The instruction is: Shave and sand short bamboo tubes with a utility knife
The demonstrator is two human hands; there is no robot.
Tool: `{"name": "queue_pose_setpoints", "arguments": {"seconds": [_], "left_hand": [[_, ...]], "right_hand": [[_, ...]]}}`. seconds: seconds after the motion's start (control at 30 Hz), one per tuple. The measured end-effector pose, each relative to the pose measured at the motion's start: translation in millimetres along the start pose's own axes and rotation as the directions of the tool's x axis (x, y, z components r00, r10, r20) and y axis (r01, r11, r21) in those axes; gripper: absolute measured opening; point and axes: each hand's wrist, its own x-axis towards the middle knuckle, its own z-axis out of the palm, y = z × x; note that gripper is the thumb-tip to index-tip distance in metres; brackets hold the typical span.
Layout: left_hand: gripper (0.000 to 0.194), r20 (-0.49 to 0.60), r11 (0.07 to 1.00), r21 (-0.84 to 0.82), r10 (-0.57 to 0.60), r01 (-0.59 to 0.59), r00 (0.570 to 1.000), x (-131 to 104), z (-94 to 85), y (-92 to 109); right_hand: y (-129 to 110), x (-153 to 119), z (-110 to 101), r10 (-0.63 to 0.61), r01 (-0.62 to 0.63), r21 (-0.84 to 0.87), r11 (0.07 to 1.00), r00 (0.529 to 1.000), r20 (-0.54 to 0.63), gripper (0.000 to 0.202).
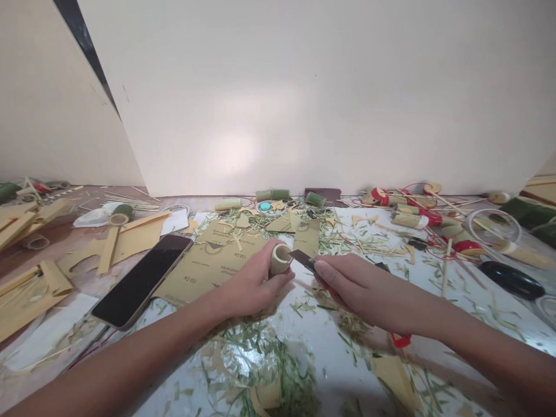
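Observation:
My left hand [256, 281] is wrapped round a short, pale bamboo tube [280, 259], its open end turned toward the right. In my right hand [354, 284] is a knife [303, 259] with a dark, flat blade and a reddish handle mostly hidden by the fingers. The blade's tip points left and lies close to the tube's rim; whether it touches, I cannot tell. Below and around both hands, green bamboo shavings [278, 365] are scattered over the white sheet. Brown sandpaper [217, 255] lies behind my left wrist.
A phone [141, 284] lies to the left, beside cut cardboard pieces [108, 249]. Bamboo sections [278, 195] stand along the white wall [304, 104]. At right are red-banded bamboo pieces with sticks, a roll of tape [494, 227] and a black computer mouse [510, 279].

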Motion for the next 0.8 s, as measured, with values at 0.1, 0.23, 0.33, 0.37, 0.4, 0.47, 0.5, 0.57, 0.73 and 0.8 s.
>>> {"name": "queue_pose_setpoints", "arguments": {"seconds": [0.1,0.23,0.33,0.37,0.4,0.47,0.5,0.57,0.73,0.8], "left_hand": [[0.014,0.0,1.0,0.014,0.004,-0.004,1.0,-1,0.0,0],[0.014,0.004,1.0,0.023,0.0,-0.001,1.0,-1,0.4,0],[0.014,-0.002,1.0,0.018,0.009,-0.009,1.0,-1,1.3,0],[0.014,-0.003,1.0,0.019,0.01,-0.01,1.0,-1,1.8,0],[0.014,-0.006,1.0,0.021,0.01,-0.01,1.0,-1,2.2,1],[0.014,-0.011,1.0,0.027,0.008,-0.008,1.0,-1,3.0,1],[0.013,-0.015,0.999,0.032,0.005,-0.004,1.0,-2,3.4,2],[0.013,-0.023,0.999,0.044,0.0,0.001,1.0,-2,3.9,3],[0.015,-0.027,1.0,0.02,-0.001,0.002,1.0,-2,2.5,2],[0.016,-0.028,1.0,0.015,0.017,-0.017,0.999,-2,1.4,1]], "right_hand": [[-3,-1,3,0.012,-0.014,-0.074,0.997,1.0,-0.021,0.044],[-5,-1,7,0.032,-0.033,-0.11,0.993,0.999,-0.011,0.042],[-5,-2,9,0.042,-0.041,-0.074,0.996,0.999,0.007,0.043],[-5,-3,10,0.04,-0.039,-0.056,0.998,0.999,0.012,0.043],[-4,-3,10,0.036,-0.035,-0.037,0.999,0.999,0.012,0.044],[-3,-4,11,0.027,-0.027,0.019,0.999,1.0,0.015,0.045],[-2,-4,11,0.026,-0.027,0.062,0.998,0.999,0.024,0.045],[-1,-4,12,0.036,-0.046,0.175,0.983,0.998,0.058,0.046],[1,0,12,0.062,-0.22,0.596,0.772,0.96,0.274,0.049],[0,2,9,0.06,-0.31,0.714,0.628,0.934,0.352,0.045]]}}
